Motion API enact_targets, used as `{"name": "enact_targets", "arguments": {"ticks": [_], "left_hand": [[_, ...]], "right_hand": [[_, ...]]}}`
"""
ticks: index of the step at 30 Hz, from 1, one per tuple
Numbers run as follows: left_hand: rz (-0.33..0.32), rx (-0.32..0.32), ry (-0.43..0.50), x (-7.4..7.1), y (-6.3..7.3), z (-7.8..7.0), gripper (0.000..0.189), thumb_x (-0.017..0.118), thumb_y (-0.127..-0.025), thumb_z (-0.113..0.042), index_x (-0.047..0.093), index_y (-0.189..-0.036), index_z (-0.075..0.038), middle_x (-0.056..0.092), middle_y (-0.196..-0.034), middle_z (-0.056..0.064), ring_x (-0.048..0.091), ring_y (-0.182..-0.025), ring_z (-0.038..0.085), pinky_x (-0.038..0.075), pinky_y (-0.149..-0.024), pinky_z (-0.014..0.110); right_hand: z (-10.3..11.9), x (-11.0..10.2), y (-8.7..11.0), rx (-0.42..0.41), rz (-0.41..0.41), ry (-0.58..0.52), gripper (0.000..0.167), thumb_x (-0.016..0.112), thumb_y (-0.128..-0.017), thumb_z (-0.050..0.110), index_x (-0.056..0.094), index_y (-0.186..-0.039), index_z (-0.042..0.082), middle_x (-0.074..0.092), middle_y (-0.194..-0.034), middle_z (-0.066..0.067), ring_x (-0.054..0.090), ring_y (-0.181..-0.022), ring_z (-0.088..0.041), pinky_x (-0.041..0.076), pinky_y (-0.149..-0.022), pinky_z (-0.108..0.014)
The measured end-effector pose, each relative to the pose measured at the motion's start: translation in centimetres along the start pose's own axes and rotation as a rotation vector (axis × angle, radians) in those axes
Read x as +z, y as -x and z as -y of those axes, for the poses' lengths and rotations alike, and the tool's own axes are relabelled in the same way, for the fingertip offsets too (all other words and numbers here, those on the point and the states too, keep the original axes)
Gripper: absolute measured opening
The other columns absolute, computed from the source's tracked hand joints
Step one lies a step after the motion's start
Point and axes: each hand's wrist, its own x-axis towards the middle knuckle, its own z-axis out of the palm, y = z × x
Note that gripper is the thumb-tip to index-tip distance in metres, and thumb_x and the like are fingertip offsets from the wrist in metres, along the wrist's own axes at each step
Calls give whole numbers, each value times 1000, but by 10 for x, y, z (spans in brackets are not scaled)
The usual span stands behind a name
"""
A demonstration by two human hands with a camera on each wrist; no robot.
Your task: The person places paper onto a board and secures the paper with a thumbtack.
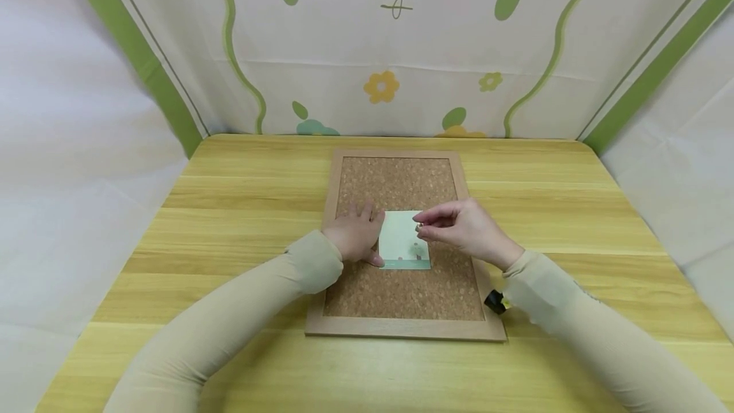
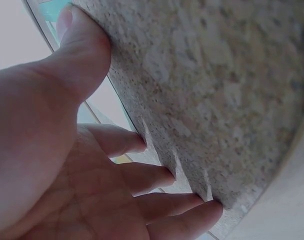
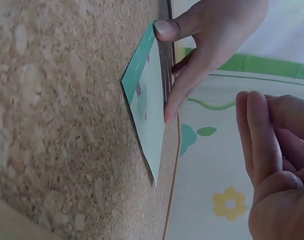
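A pale green sheet of note paper point(image 1: 400, 234) with a darker green band along its near edge lies on a wood-framed cork board point(image 1: 401, 298). With fingers spread, my left hand point(image 1: 357, 234) rests at the paper's left edge. Its thumb point(image 2: 84, 42) touches the paper's near left corner, and other fingertips touch the cork. Above the paper's right side, my right hand point(image 1: 467, 229) pinches a small shiny pushpin point(image 1: 420, 226) between thumb and fingers. The right wrist view shows that hand point(image 3: 282, 145) held off the board, the pushpin hidden there.
Beside the board's near right corner lies a small black object point(image 1: 494, 302) with a yellow part, partly covered by the right sleeve point(image 1: 545, 292). The board lies on a wood-grain table point(image 1: 246, 209). A white patterned cloth point(image 1: 321, 30) hangs behind the table's far edge.
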Motion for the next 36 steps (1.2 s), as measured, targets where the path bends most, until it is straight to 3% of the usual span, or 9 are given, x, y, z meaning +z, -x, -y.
{"name": "enact_targets", "arguments": {"ticks": [7, 19, 24, 36], "left_hand": [[5, -6, 8, -1, 0, -1, 105, 70, -83, -53, 15, -160, -10, 4, -164, 19, 7, -146, 49, 28, -112, 55], [0, 9, 11, -2, 2, -1, 104, 70, -83, -52, 15, -159, -8, 5, -164, 20, 8, -145, 50, 31, -110, 55], [4, 9, 14, -1, 2, 0, 104, 69, -83, -52, 15, -159, -8, 4, -164, 20, 7, -146, 50, 30, -110, 55], [-4, 8, 2, -1, 0, 1, 104, 69, -83, -54, 15, -159, -8, 5, -164, 20, 8, -146, 50, 31, -110, 54]], "right_hand": [[2, 2, 1, -9, 1, 27, 29, 75, -89, 8, 71, -114, -4, 73, -95, -10, 71, -88, -37, 56, -75, -46], [-2, 7, -2, -11, -28, 98, 25, 76, -88, 10, 73, -110, -3, 73, -92, -8, 71, -81, -20, 58, -72, -38], [-4, 9, -3, -23, -26, 128, 24, 76, -88, 10, 74, -109, -1, 73, -92, -7, 69, -80, -19, 57, -70, -31], [-2, 11, -4, -89, -36, 192, 17, 75, -88, 6, 76, -104, 2, 74, -98, -4, 69, -83, -18, 56, -70, -27]]}}
